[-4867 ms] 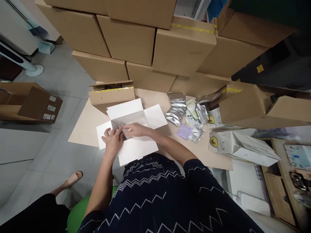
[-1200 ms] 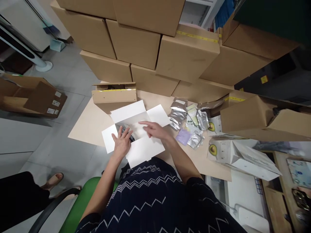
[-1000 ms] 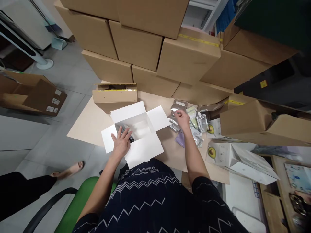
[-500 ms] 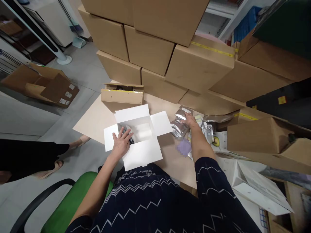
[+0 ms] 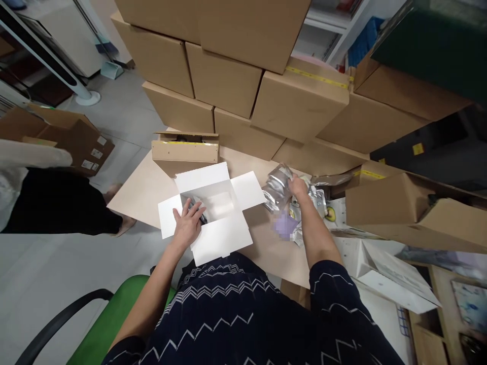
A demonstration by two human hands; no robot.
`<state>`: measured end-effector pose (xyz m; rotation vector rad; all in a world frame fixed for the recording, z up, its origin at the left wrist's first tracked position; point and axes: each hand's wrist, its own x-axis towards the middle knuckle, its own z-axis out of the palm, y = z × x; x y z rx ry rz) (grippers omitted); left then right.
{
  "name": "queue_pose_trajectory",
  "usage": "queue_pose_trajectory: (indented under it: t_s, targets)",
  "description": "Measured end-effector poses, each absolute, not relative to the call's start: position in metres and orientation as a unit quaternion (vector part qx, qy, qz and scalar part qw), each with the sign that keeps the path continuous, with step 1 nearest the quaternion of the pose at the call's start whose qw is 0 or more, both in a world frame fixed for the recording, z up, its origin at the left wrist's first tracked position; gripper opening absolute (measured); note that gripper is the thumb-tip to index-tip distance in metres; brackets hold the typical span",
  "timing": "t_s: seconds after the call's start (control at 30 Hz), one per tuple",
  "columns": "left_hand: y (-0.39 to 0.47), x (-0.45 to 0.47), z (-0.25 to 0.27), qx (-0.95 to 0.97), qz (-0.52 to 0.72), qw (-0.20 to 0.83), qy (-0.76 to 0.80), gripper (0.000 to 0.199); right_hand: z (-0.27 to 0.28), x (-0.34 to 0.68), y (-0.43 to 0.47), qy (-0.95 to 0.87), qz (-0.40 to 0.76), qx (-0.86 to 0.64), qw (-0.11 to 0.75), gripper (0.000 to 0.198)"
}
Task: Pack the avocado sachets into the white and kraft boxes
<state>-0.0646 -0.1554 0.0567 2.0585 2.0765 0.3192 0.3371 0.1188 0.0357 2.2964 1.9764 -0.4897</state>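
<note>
A white carton (image 5: 220,244) with its flaps folded out stands on the table before me. My left hand (image 5: 187,223) reaches over its left edge, fingers spread and open, resting against dark and silvery packets (image 5: 204,218) on the left side inside. The right part of the carton's floor shows white. To the right, my right hand (image 5: 298,187) is closed on the edge of a shiny silver pouch (image 5: 277,183), which is partly raised and blurred. More pouches (image 5: 317,195) lie beside and under that forearm, with a purple, pixelated item (image 5: 284,225) close by.
Stacked brown cardboard boxes (image 5: 232,76) wall off the table's far side. A long open box (image 5: 185,152) sits behind the carton. Other cartons (image 5: 380,203) crowd the right. A green chair (image 5: 110,319) is at my left, and another person (image 5: 57,203) stands farther left.
My right hand has gripped a silver pouch and lifted it slightly. My left hand stays in the carton. The person at left has moved, and the camera view has shifted slightly.
</note>
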Motion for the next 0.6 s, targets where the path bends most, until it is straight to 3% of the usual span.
queue_pose_trajectory:
  t_s: [0.2, 0.27, 0.37, 0.5, 0.6]
  targets:
    - [-0.154, -0.063, 0.060, 0.696, 0.107, 0.110, 0.702, 0.051, 0.109, 0.310, 0.069, 0.574, -0.254, 0.697, -0.346, 0.044]
    - [-0.154, -0.062, 0.063, 0.695, 0.104, 0.117, 0.702, 0.052, 0.132, 0.281, 0.032, 0.588, -0.357, 0.611, -0.392, 0.046]
    - [-0.153, -0.061, 0.066, 0.691, 0.103, 0.126, 0.705, 0.053, 0.148, 0.223, -0.018, 0.658, -0.451, 0.524, -0.300, 0.035]
    - [-0.154, -0.059, 0.069, 0.686, 0.106, 0.131, 0.707, 0.059, 0.127, 0.141, -0.041, 0.749, -0.420, 0.500, -0.112, 0.028]
    - [-0.154, -0.058, 0.070, 0.679, 0.103, 0.130, 0.715, 0.064, 0.095, 0.098, -0.037, 0.763, -0.436, 0.474, -0.055, 0.017]
